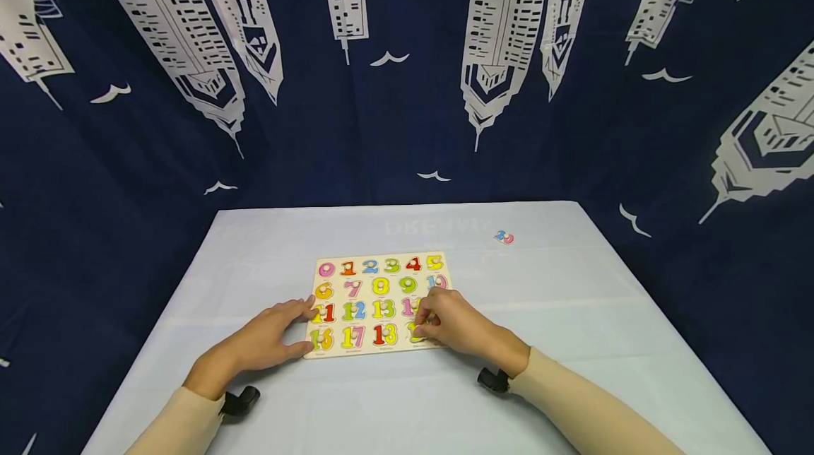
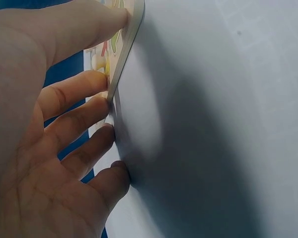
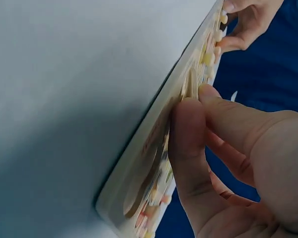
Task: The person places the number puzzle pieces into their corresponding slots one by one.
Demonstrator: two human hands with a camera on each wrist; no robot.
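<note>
A wooden number puzzle board (image 1: pixel 397 350) lies on the table, its coloured, knobbed number pieces set in rows. My left hand (image 1: pixel 270 335) rests at the board's left side, fingers spread, with thumb and fingertips touching its edge. Over the lower right part of the board, my right hand (image 1: pixel 454 324) pinches a number piece (image 3: pixel 191 84) between thumb and finger. The piece is tilted up from the board in the right wrist view, and its number is mostly hidden. Beside it a bare recess (image 3: pixel 144 191) shows in the board. My right hand covers part of the right-hand column.
A blue and pink number 20 piece (image 1: pixel 504 237) lies apart, toward the back right of the white table (image 1: pixel 267 243). A dark blue cloth (image 1: pixel 356 123) with white buildings and birds hangs behind and around the table.
</note>
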